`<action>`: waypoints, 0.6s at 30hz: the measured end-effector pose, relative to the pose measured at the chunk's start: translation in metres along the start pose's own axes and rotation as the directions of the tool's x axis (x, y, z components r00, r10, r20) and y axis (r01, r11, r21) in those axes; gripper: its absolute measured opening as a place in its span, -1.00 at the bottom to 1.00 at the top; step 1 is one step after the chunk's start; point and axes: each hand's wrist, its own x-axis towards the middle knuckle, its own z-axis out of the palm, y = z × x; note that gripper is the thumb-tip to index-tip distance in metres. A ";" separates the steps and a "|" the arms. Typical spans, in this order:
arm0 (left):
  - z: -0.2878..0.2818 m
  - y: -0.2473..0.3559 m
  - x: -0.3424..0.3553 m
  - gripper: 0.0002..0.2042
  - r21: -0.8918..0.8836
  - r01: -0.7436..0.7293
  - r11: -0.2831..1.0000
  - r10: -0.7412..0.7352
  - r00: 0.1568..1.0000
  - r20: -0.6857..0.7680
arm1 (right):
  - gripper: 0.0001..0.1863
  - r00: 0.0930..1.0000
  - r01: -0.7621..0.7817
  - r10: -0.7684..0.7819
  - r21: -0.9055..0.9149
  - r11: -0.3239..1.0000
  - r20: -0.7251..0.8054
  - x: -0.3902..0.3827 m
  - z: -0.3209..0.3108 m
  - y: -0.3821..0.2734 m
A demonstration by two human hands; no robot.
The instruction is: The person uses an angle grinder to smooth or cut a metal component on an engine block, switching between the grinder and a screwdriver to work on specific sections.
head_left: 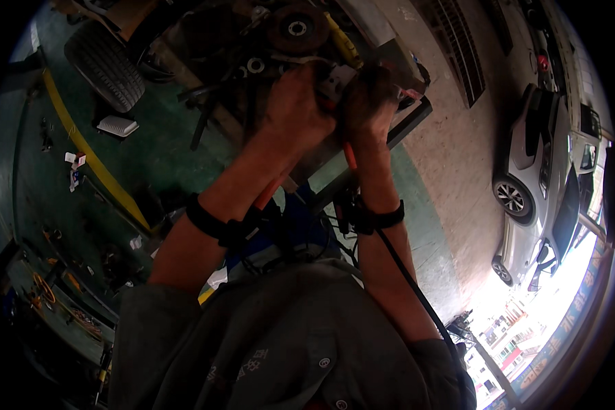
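Both my hands are out ahead of me over a cluttered workbench. My left hand (297,106) is closed in a fist, and a long orange handle (270,191) shows below it. Close by on the right, my right hand (370,102) is closed too, with a second orange handle (350,156) running down beside its wrist. The two handles appear to belong to one tool, whose head is hidden by my hands and shadow. A pale metal piece (336,80) lies between my knuckles. Dark straps circle both wrists.
Beyond my hands sit a round rusty disc (296,29), a yellow cylinder (344,42) and a metal ring (255,65). A tyre (106,65) and a white pleated filter (117,126) are at the left. A floor grate (451,48) and a silver car (533,164) are to the right.
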 end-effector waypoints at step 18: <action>-0.030 0.036 -0.034 -0.31 0.539 0.228 0.811 -0.426 0.862 0.276 | -0.63 0.997 0.079 -0.081 0.182 0.980 0.001 -0.007 -0.024 -0.015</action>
